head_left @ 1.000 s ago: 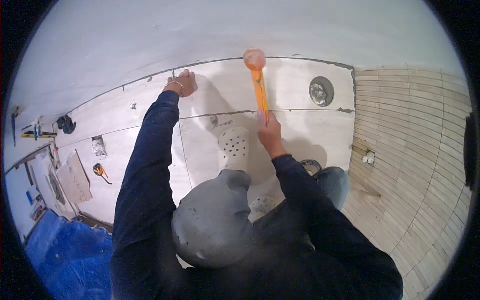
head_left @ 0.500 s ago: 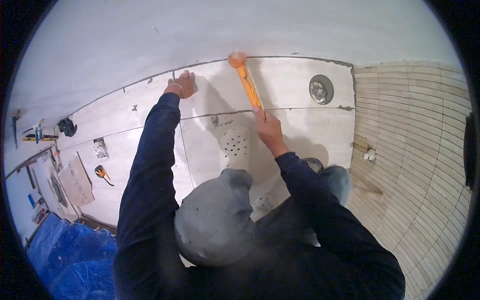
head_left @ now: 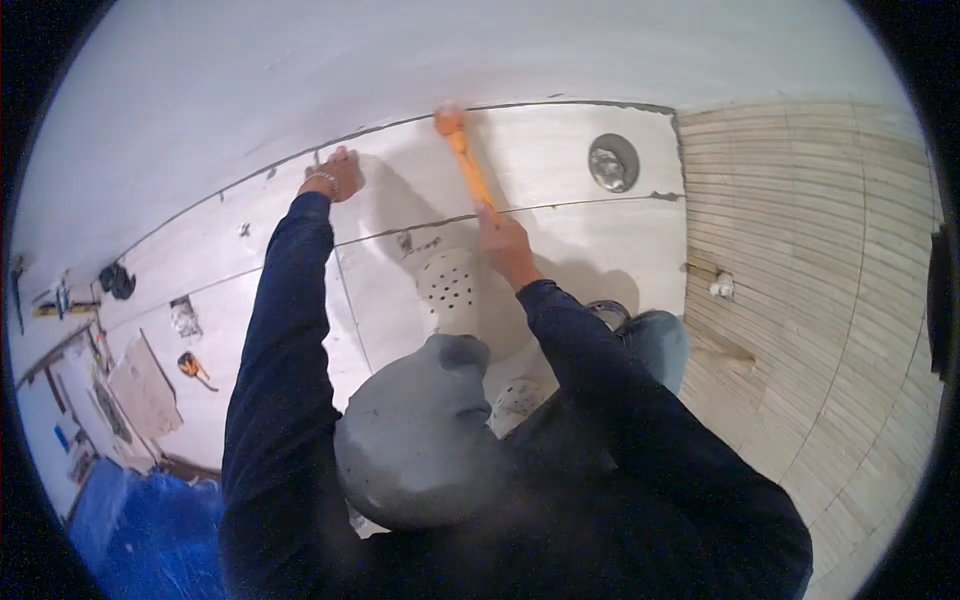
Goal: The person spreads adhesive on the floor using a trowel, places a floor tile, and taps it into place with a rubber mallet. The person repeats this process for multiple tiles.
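My right hand (head_left: 508, 250) is wrapped round the handle of an orange mallet (head_left: 466, 160). The mallet's blurred head is at the far edge of a pale floor tile (head_left: 540, 150), by the dark gap along the white wall. My left hand (head_left: 338, 177), with a bracelet at the wrist, rests on the tiles over a joint near that same wall; its fingers point toward the wall and seem to hold nothing. Between my arms are my grey-trousered knee and a white perforated clog (head_left: 447, 285) standing on the near tile row.
A round hole with crumpled foil (head_left: 610, 168) is in the far right tile. Narrow beige strip tiles (head_left: 790, 290) cover the right wall. On the left are a tape measure (head_left: 192, 368), a foil-stuffed opening (head_left: 185, 315), cardboard (head_left: 145, 385) and blue sheeting (head_left: 160, 530).
The whole view has shifted, so the scene sits farther left. My right hand keeps its grip on the mallet, whose head stays near the wall; my left hand stays on the tiles.
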`<act>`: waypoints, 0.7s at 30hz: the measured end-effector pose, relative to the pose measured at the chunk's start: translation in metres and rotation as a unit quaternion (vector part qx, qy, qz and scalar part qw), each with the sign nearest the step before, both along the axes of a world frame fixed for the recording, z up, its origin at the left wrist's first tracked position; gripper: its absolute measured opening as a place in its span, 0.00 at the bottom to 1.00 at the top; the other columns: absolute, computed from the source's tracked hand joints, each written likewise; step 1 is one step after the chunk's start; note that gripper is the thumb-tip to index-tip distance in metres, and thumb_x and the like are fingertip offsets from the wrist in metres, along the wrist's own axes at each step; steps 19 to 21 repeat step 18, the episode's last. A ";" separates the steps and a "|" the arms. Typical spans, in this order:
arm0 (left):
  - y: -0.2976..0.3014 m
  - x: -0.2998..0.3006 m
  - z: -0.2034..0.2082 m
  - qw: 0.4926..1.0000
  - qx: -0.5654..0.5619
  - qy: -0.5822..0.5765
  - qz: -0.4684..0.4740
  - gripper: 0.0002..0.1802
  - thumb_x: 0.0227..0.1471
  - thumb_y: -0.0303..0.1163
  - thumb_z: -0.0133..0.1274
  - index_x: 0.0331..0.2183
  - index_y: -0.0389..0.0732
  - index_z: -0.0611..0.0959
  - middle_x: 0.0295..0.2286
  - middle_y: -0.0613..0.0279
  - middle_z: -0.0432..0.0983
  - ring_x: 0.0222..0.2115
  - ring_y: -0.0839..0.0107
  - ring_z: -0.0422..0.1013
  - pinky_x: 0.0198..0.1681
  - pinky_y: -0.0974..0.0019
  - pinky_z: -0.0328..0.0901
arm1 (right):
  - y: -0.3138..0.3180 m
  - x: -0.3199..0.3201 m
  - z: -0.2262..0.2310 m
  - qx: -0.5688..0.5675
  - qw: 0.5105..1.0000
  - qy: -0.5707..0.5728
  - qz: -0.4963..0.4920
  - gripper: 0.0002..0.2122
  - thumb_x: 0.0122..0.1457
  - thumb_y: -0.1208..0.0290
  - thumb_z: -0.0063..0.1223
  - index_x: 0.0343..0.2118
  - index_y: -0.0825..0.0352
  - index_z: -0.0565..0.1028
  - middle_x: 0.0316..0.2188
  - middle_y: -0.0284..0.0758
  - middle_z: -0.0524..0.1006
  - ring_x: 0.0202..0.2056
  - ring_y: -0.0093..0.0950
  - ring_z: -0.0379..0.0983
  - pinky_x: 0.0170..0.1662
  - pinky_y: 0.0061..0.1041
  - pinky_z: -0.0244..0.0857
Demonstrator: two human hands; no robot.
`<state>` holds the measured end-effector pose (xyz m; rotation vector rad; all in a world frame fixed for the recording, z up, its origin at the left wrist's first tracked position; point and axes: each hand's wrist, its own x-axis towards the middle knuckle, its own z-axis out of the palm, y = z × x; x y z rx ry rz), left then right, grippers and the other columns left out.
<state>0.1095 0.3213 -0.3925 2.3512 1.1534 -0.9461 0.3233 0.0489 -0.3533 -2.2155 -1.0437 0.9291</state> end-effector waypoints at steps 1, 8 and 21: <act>0.001 0.004 0.002 1.000 -0.013 0.009 0.002 0.29 0.59 0.40 0.36 0.61 0.43 0.63 0.64 0.53 0.54 0.64 0.54 0.55 0.59 0.31 0.54 | 0.001 0.000 0.007 -0.008 0.999 0.022 -0.041 0.26 0.66 0.47 0.42 0.30 0.70 0.77 0.23 0.52 0.76 0.29 0.52 0.75 0.33 0.44 0.68; 0.011 -0.004 -0.008 0.999 -0.015 0.028 0.000 0.34 0.58 0.41 0.40 0.64 0.45 0.58 0.67 0.55 0.47 0.65 0.54 0.53 0.60 0.29 0.51 | -0.014 -0.007 0.001 0.007 0.996 0.020 -0.087 0.27 0.65 0.46 0.42 0.30 0.72 0.76 0.26 0.52 0.77 0.30 0.49 0.75 0.35 0.41 0.67; 0.011 0.000 -0.021 0.996 -0.024 0.080 0.033 0.39 0.58 0.43 0.39 0.68 0.49 0.49 0.70 0.60 0.33 0.68 0.57 0.46 0.64 0.30 0.43 | 0.005 0.015 -0.003 -0.096 0.990 0.038 -0.099 0.27 0.64 0.46 0.46 0.43 0.71 0.78 0.32 0.53 0.80 0.37 0.39 0.81 0.40 0.39 0.71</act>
